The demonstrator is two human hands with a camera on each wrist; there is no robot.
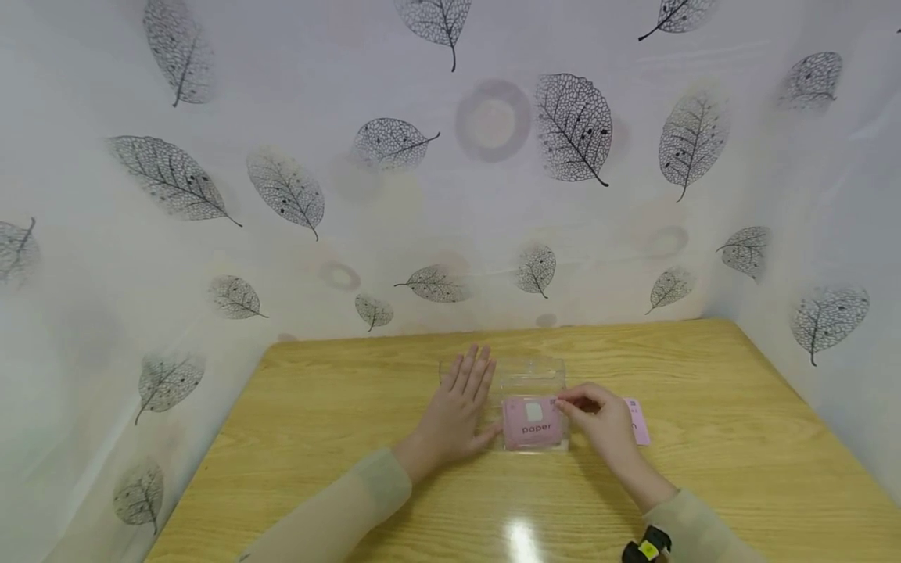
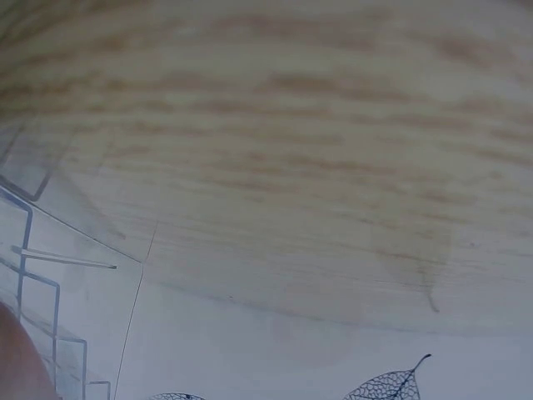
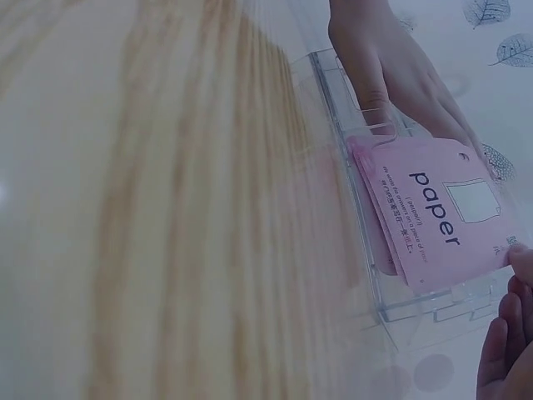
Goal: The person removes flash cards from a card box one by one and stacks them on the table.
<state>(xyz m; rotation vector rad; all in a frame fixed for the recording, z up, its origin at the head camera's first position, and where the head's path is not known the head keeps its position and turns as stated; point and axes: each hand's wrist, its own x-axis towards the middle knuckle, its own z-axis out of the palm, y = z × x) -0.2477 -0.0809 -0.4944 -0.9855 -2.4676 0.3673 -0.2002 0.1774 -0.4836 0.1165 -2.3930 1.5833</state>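
Observation:
A clear plastic box [image 1: 533, 381] with stepped dividers lies on the table. Pink word cards sit in its front right part; the top card [image 1: 536, 435] reads "paper". My right hand [image 1: 607, 422] pinches this card's right corner between thumb and fingertips. In the right wrist view the card [image 3: 441, 221] tilts over a few other pink cards [image 3: 379, 217]. My left hand [image 1: 454, 414] lies with straight fingers over the box's left side, thumb at the edge beside the cards. The left wrist view catches the box's stepped dividers [image 2: 57, 287] and a blurred bit of hand [image 2: 18, 362].
Another pink card [image 1: 639, 422] lies on the wooden table [image 1: 317, 438], partly behind my right hand. A leaf-patterned white sheet [image 1: 486, 211] rises along the table's back and sides. A black band with a yellow patch [image 1: 647, 547] is at the right forearm.

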